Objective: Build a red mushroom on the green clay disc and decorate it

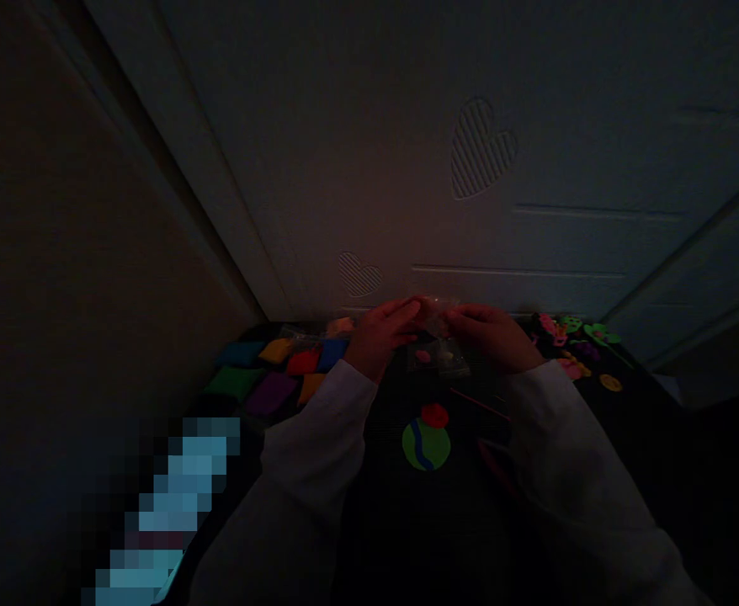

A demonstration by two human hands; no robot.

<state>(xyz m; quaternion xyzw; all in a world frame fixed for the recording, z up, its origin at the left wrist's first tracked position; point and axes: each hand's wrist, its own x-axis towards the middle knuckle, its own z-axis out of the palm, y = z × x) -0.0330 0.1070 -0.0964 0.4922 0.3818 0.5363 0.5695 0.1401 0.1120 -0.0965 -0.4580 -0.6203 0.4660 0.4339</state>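
Nearest the camera, at the lower edge of the frame: two pale sleeves (306,454), with a pixelated bright patch (173,505) at lower left. Light very dim. On the dark tabletop (401,530), lower centre: green disc (440,439) crossed by a wavy blue band, a red piece (434,415) touching its upper edge. Thin red stick (480,402) lies to the right, near the right sleeve. Beyond, just below the hands: two small clear bags, one with a pink lump (422,357), one with a pale lump (450,358). Centre: left hand (385,330) and right hand (489,332) hold a clear packet (442,307) between them, raised above the small bags; right thumb and fingers pinched on its right side, left fingers closed on its left. Contents not legible. Judged good handling: grip close to the edge, pull evenly and gently, hold it low over the table so nothing spills far. Left of centre: coloured packs (271,391); right: small coloured shapes (610,382). Farthest: pale panel (407,168) with two ribbed hearts (483,151).
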